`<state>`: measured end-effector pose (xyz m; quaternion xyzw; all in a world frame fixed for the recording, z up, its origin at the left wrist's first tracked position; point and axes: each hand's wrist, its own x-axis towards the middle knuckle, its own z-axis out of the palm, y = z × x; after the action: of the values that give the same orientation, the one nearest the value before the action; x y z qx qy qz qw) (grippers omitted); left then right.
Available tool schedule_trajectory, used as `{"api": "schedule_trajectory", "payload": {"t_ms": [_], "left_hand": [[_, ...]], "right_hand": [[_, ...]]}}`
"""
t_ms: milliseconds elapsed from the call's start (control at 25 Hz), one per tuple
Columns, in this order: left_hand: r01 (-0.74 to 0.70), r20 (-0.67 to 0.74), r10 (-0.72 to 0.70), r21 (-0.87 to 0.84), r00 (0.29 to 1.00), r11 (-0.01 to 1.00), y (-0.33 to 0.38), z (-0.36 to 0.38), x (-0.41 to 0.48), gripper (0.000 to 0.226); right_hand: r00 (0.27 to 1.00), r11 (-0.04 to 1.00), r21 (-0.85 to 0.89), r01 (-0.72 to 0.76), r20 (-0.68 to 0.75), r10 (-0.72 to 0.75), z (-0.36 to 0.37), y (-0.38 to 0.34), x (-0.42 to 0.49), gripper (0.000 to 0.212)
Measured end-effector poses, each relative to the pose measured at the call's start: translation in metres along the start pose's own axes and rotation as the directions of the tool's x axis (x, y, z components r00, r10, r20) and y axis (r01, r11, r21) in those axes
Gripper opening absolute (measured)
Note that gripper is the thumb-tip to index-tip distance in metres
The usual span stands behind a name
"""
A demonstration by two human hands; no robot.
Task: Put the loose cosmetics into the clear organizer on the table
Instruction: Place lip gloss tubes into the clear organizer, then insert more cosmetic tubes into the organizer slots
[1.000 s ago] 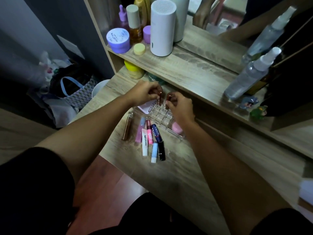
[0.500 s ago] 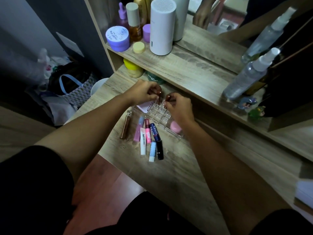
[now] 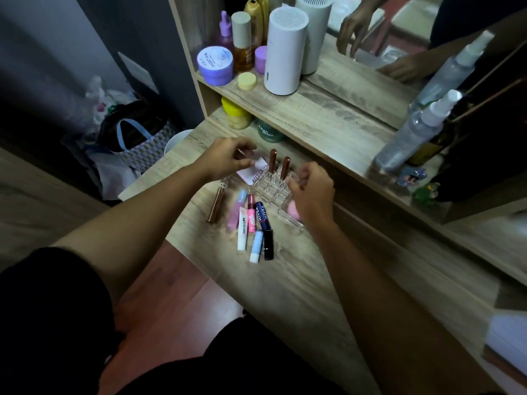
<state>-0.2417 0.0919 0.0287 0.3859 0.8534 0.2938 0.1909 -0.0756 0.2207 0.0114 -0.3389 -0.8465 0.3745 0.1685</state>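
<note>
On organizer (image 3: 269, 186): two tubes (image 3: 273, 160) released | both hands withdrawn, loosely curled, empty

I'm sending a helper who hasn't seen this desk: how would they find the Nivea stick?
Start at the clear plastic organizer on the wooden table; a cluster of loose tubes lies flat just in front of it. The dark blue Nivea lip balm stick lies beside the bright pink tube, the only navy one, with white lettering.
</note>
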Motion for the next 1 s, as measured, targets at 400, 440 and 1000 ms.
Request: {"api": "schedule_trajectory", "payload": {"t_ms": [400, 440, 1000], "left_hand": [[0.306, -0.147, -0.29, 0.107, 0.946, 0.946, -0.049, 0.024, -0.075, 0.024], [0.341, -0.151, -0.324, 0.107, 0.934, 0.934, -0.053, 0.028, -0.077, 0.026], [0.458, -0.084, -0.452, 0.064, 0.888, 0.887, -0.086, 0.031, -0.081, 0.027]], "right_hand": [[0.911, 0.99, -0.09, 0.106, 0.407, -0.06, 0.048, 0.007, -0.039, 0.015], [0.901, 0.985, -0.099, 0.144, 0.425, -0.089, 0.053, 0.001, -0.036, 0.017], [0.809, 0.901, -0.285, 0.326, 0.578, -0.11, 0.105, -0.036, 0.0, 0.034]]}}
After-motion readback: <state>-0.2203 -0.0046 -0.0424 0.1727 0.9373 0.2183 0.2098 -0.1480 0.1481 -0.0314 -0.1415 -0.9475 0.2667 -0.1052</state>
